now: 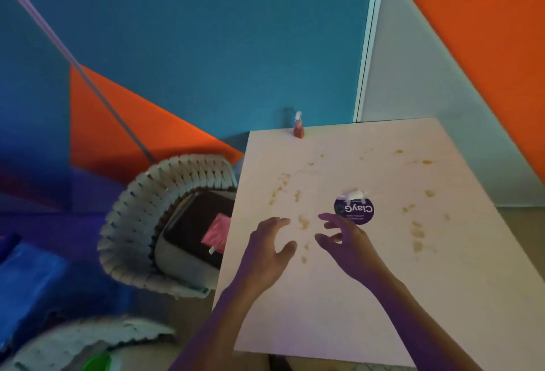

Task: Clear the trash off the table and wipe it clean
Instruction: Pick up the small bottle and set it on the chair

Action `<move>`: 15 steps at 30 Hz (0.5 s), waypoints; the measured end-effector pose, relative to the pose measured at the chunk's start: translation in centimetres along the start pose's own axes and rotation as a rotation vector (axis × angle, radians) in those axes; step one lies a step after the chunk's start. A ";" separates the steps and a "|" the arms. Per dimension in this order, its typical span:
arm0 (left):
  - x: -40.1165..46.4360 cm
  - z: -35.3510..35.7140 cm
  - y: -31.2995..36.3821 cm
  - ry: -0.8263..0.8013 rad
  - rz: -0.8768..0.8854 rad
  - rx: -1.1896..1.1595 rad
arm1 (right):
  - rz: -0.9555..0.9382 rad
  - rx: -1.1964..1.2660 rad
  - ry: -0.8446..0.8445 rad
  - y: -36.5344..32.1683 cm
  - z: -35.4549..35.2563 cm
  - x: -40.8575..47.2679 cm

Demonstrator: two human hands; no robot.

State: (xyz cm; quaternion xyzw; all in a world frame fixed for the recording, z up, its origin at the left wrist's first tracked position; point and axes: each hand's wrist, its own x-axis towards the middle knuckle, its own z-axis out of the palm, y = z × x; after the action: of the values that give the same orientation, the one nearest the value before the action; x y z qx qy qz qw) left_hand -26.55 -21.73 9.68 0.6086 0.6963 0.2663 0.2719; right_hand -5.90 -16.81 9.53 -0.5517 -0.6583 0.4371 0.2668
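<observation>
Both hands are empty, fingers relaxed. The purple round lid (354, 210) lies on the table (324, 297) just beyond the right hand (346, 245); the left hand (269, 248) is farther.

Worktop (383, 297) at right of scene; woven chair (141, 223) just beside its left edge. A bin (182, 249) sits on the chair seat, with a packet (216, 233) lying in it. A small bottle (298, 126) stands at the worktop's far edge. A round container (355, 211) lies near the worktop's centre, spill marks (303, 221) scattered around it. Left hand (269, 248) and right hand (346, 245) hover above the worktop, near side of the container.
</observation>
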 end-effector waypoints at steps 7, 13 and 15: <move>10.1 -0.8 2.8 0.004 0.067 0.002 | 0.032 0.009 0.076 -1.5 -3.4 8.0; 20.5 -2.3 2.8 0.014 0.067 0.020 | 0.086 -0.043 0.106 -2.4 -4.4 16.9; 23.8 -2.6 2.5 0.015 0.062 0.017 | 0.092 -0.054 0.110 -2.5 -4.5 19.6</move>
State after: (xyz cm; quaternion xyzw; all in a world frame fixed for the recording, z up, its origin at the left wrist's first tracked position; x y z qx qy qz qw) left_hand -29.27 2.05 12.04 0.6300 0.6815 0.2732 0.2530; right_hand -8.29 3.26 11.22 -0.6117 -0.6279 0.4001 0.2673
